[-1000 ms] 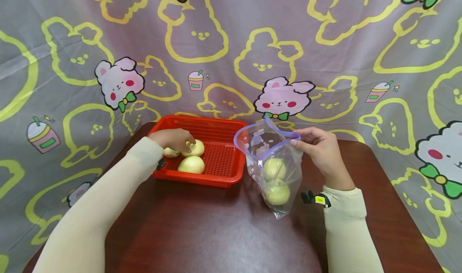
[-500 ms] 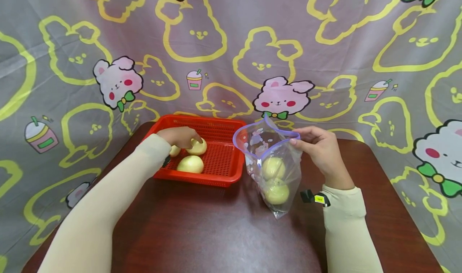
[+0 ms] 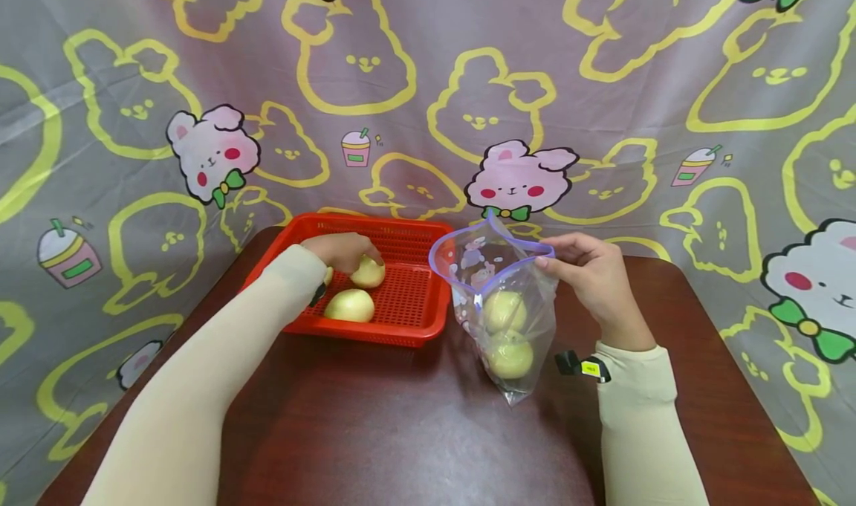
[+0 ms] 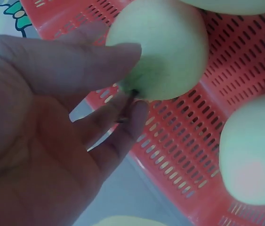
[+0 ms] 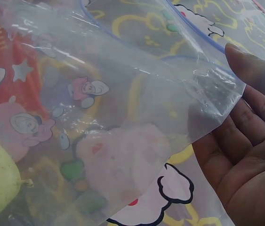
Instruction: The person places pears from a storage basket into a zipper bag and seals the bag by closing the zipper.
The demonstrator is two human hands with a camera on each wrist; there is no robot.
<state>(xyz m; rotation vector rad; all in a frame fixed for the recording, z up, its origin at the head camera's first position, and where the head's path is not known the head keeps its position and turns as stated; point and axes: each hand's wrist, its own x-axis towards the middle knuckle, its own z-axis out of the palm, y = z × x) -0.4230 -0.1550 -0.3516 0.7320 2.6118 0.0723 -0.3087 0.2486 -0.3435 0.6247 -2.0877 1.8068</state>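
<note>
In the head view my left hand reaches into the red plastic basket and grips a pale yellow pear. The left wrist view shows the thumb laid across this pear near its stem, with fingers around the far side. A second pear sits nearer the basket's front, and a third is mostly hidden behind my wrist. My right hand pinches the purple-edged mouth of a clear zip bag between thumb and fingers. The bag's mouth gapes, and two pears are stacked inside.
The basket and bag are side by side on a dark brown wooden table, the bag to the right. A grey curtain with cartoon rabbits hangs directly behind the table and along both sides.
My left hand has moved a little to the right inside the basket, and the pear under it has shifted slightly the same way. The right hand keeps hold of the bag.
</note>
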